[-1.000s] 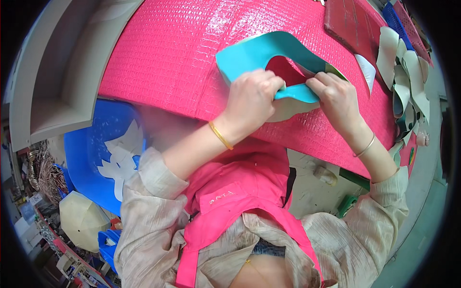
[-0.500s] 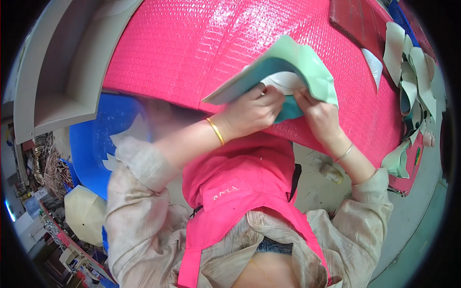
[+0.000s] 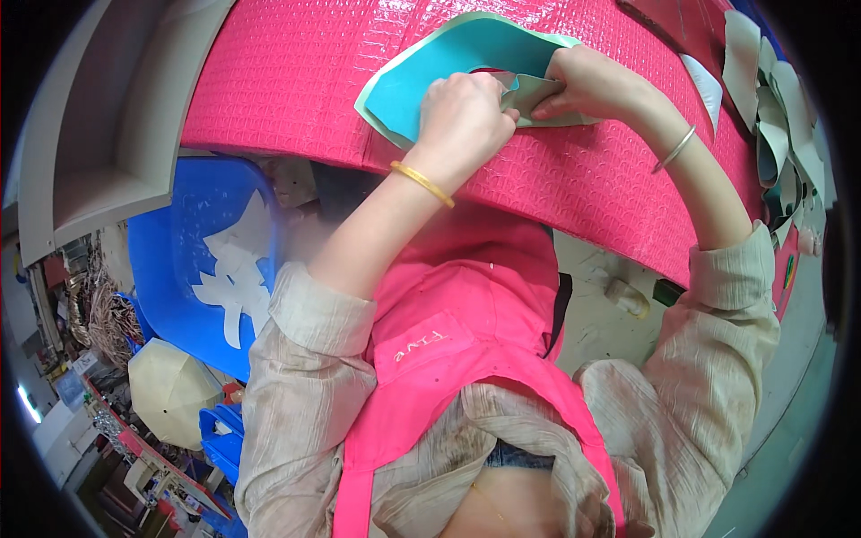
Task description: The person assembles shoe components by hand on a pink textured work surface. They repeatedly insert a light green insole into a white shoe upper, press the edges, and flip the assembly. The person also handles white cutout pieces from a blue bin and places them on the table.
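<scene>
A flexible, curved piece of sheet material (image 3: 417, 79), teal on its upturned face with a pale green border, lies on the pink quilted table cover (image 3: 296, 81). My left hand (image 3: 465, 118), a gold bangle at its wrist, is closed on the piece's inner edge, its fingertips partly hidden. At the piece's right end, my right hand (image 3: 594, 82), with a silver bangle, pinches it between thumb and fingers. Between the two hands a folded greyish flap (image 3: 535, 91) of the piece stands up.
A blue bin (image 3: 161, 233) holding white scraps (image 3: 238, 255) stands below the table's left edge. A grey open box (image 3: 117, 193) is at the upper left. On the right lie several pale green pieces (image 3: 778, 125), a white offcut (image 3: 702, 85) and a dark red board (image 3: 673, 31).
The piece has gone from raised and bent to lying flatter, its teal face up, farther from me. Both hands have moved away from my body with it, the left one turning over it.
</scene>
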A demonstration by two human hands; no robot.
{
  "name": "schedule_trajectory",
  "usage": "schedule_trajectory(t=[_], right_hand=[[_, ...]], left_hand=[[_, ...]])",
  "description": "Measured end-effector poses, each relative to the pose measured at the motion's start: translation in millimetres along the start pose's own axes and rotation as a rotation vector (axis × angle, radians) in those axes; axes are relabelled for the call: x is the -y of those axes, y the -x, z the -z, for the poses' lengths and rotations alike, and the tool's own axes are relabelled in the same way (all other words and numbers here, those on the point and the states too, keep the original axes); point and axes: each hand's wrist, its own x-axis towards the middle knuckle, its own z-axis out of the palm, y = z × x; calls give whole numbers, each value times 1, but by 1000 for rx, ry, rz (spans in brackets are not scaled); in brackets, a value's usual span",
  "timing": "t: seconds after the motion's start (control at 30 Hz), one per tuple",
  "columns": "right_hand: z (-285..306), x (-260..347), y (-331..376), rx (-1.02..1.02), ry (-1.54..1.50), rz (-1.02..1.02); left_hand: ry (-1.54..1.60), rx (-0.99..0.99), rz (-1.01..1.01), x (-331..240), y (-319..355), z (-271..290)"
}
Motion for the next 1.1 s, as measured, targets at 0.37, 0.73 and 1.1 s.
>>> schedule_trajectory(t=[0.37, 0.73, 1.1], right_hand=[[-5, 21, 8, -96, 256, -6], [1, 35, 8, -71, 394, -8], [5, 20, 1, 41, 483, 88]], left_hand=[[-240, -262, -380, -10, 13, 19], [-169, -201, -409, -6, 52, -17], [-105, -300, -435, -20, 38, -39]])
